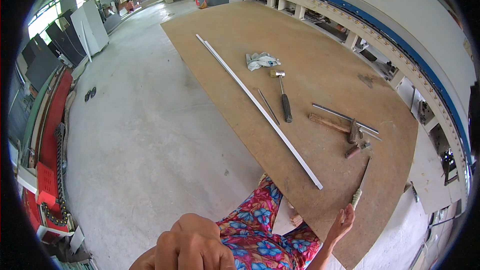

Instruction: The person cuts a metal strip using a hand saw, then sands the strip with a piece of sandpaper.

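Close to the camera, my left hand (192, 245) is raised in a fist with its knuckles up; whatever it may hold is hidden. At the board's near right, my right hand (342, 226) has curled fingers at the lower end of a knife's handle. This long, thin-bladed knife (356, 197) has a pale wrapped handle and points away from me. Beyond it lie a short reddish-brown piece (353, 151) and a wooden-handled hammer (330, 122). A mallet (285, 101) with a black grip lies farther off, beside a thin dark rod (269, 106).
The brown board (310, 170) stretches away before me. A long white strip (260, 110) runs along its left side, with a crumpled plastic bag (262, 61) near the far end. Dark metal strips (345, 117) lie rightward. A large blue-and-white machine (395, 40) borders the right.
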A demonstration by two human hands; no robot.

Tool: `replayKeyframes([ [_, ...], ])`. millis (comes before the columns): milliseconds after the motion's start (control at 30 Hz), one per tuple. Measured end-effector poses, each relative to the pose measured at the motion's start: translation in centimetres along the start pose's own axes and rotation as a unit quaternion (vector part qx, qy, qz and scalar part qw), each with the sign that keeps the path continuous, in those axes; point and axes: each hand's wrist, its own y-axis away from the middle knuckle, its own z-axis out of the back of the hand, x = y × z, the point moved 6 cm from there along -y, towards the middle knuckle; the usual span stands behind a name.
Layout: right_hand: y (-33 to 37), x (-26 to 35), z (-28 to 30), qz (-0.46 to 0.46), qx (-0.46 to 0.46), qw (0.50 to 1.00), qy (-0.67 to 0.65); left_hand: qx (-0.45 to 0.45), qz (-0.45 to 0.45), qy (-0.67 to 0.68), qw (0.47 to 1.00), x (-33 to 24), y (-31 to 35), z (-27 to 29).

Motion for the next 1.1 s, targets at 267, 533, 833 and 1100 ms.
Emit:
replayKeyframes([
  [267,0.1,0.0,-0.1,-0.017,0.008,1.000,-0.009,0.025,0.046,0.051,0.997,0.8,-0.1,0.0],
  [533,0.2,-0.3,0.9,-0.011,-0.006,1.000,0.013,-0.135,0.065,0.075,0.986,4.1,1.4,6.7],
  [833,1.1,0.0,1.2,-0.007,-0.011,1.000,-0.021,-0.330,0.249,-0.001,0.911,11.5,13.7,16.2],
  [1100,2.4,0.6,0.5,-0.016,0.017,0.994,-0.106,-0.514,0.393,-0.063,0.760,14.4,28.2,19.1],
])
